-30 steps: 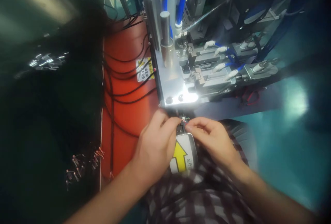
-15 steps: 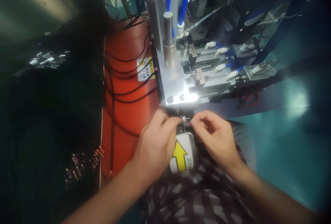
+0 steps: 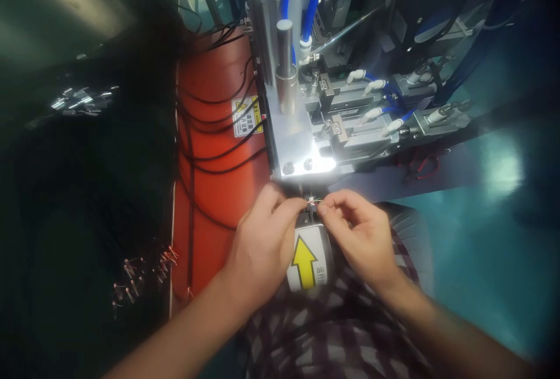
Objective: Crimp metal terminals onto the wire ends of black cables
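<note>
Head view: a person's left hand (image 3: 262,245) and right hand (image 3: 361,239) are meeting just below the front edge of a bright metal machine plate (image 3: 297,146). Both are pinching a small dark cable end (image 3: 311,206) with fine coloured strands between thumb and forefinger tips, the other fingers curled in. The cable end is sitting between the two hands, just above a white label with a yellow arrow (image 3: 306,262). Black cables (image 3: 196,151) are trailing across an orange panel (image 3: 210,192) at the left, beside a yellow warning sticker (image 3: 247,116). Blue hoses (image 3: 308,0) are rising behind a steel post (image 3: 285,70), and a plaid garment (image 3: 332,332) is filling the foreground.
</note>
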### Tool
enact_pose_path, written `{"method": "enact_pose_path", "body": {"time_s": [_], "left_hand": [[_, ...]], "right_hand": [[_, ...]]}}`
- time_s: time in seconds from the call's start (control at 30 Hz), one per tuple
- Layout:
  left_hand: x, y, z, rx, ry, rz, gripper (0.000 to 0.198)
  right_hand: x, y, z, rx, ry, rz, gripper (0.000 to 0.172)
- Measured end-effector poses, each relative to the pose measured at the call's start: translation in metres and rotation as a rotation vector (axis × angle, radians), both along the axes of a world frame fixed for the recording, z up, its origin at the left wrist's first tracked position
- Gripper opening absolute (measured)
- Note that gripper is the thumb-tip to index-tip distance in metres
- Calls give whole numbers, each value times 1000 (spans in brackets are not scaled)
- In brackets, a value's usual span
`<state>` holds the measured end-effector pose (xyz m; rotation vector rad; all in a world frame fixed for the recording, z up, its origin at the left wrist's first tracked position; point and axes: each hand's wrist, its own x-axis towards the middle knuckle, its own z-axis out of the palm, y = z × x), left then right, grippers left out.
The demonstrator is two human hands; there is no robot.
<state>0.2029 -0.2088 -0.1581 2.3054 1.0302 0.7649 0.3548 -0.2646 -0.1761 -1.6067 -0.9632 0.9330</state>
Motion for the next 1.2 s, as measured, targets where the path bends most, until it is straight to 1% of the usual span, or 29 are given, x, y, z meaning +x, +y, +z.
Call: {"method": "enact_pose_path", "body": {"time_s": [0.1,0.2,0.3,0.47,0.63,0.7,0.87,1.0,1.1,1.2], "left_hand": [[-1,0,1,-9,-10,-9,21],[-1,-1,1,-17,15,-8,23],[-1,-1,0,-16,32,-4,22],[-1,-1,-1,-7,30,-2,22],[-1,-1,0,-6,23,-6,22],[0,-1,-1,-4,12,-8,22],[1,0,0,4,8,2,21],[1,1,1,0,-2,-4,21],[0,0,1,-7,-4,-7,21],[-1,0,0,-18,21,3,22]], "right_hand": [[2,2,3,-23,73,15,10],[3,6,9,-95,180,24,13],[4,10,13,-156,228,25,15],[6,11,10,-159,248,31,17],[10,6,8,-177,223,48,16],[11,5,9,-153,192,30,15],[10,6,6,-34,45,-13,9],[8,6,2,37,-121,29,4],[8,6,1,73,-222,76,6],[8,7,4,142,-324,128,8]]}}
